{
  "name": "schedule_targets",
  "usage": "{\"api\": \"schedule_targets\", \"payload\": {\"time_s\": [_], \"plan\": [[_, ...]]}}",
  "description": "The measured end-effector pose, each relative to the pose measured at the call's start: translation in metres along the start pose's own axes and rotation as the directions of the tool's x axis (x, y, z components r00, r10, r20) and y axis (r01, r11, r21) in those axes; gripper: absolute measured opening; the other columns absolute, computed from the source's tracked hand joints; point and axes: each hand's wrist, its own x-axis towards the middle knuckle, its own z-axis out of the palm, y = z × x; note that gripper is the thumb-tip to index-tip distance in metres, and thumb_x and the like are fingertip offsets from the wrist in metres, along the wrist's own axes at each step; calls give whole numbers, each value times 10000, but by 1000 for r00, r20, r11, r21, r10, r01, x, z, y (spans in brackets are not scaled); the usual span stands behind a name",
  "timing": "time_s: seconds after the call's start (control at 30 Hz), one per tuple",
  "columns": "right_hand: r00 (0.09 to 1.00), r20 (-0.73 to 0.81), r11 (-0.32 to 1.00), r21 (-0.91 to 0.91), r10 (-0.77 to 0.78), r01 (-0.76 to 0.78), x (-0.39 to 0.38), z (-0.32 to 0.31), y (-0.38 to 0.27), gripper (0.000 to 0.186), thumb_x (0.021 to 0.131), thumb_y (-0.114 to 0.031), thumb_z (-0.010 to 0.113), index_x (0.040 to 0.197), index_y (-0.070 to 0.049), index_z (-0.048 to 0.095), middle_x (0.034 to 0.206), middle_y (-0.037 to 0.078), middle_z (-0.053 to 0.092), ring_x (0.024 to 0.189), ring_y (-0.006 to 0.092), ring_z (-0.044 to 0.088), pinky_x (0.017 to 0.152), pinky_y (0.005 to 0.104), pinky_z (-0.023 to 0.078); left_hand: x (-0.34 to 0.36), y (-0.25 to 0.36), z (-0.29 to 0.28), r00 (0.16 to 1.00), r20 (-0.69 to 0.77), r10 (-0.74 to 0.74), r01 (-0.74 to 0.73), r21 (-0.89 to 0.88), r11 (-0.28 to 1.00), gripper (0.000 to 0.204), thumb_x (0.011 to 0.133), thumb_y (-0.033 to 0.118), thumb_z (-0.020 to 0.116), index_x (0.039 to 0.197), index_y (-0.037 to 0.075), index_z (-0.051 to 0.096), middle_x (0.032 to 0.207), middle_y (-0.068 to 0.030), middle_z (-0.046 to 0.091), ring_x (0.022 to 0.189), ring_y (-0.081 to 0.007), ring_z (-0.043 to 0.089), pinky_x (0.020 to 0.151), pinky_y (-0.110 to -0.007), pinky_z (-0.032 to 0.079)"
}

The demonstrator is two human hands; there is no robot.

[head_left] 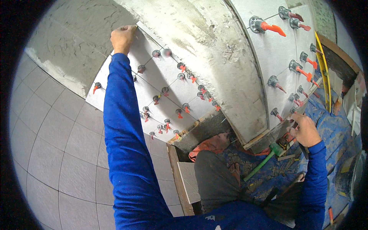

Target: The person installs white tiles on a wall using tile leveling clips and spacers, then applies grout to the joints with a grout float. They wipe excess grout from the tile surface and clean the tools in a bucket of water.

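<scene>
My left hand (123, 38) is closed at the upper end of the white wall tiles (153, 84), its fingertips at their far edge. Whatever it pinches is too small to make out. Grey round tile-levelling caps with red handles, such as one tile leveler (97, 87), stand along the joints of these tiles. On the right, my right hand (305, 129) has curled fingers near the lower edge of a second strip of white tiles (274, 73). Hidden fingertips leave unclear what it grips. More levelers stand on that strip, among them a large orange-handled leveler (273, 28).
Wet grey mortar (86, 30) spreads beyond the left tiles. A bare concrete strip (214, 57) runs between both tiled parts. Grey tiles (76, 153) lie at left. A green-handled mallet (264, 163) lies on a dirty blue sheet (326, 134), near a yellow level (326, 76).
</scene>
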Motion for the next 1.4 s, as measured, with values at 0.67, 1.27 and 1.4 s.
{"api": "schedule_targets", "payload": {"time_s": [0.67,1.27,1.4], "plan": [[994,71,996,-41,87,-84,-1,-4,-3,358,773,-135,769,1099,-16,679,1030,223,677,927,443,661,828,502,521,-9,34,12,990,-123,-63,85,190,978,370,819,262,647,1084,37,775,1179,-220,726,1127,-397,691,970,-448,542],[997,49,998,-36,58,-56,-4,-7,-7,357,782,-148,763,1107,-24,684,1031,220,691,932,437,667,825,492,530,-79,30,52,992,59,-114,106,135,985,356,764,264,750,1008,7,774,1101,-216,748,1060,-362,726,934,-426,570],[999,27,999,-27,40,-39,-5,-9,-6,355,780,-150,765,1102,-22,689,1019,214,699,913,432,674,816,477,538,-94,29,64,998,50,-44,33,196,980,400,735,291,764,1014,4,771,1094,-224,748,1056,-374,724,924,-425,570]]}}
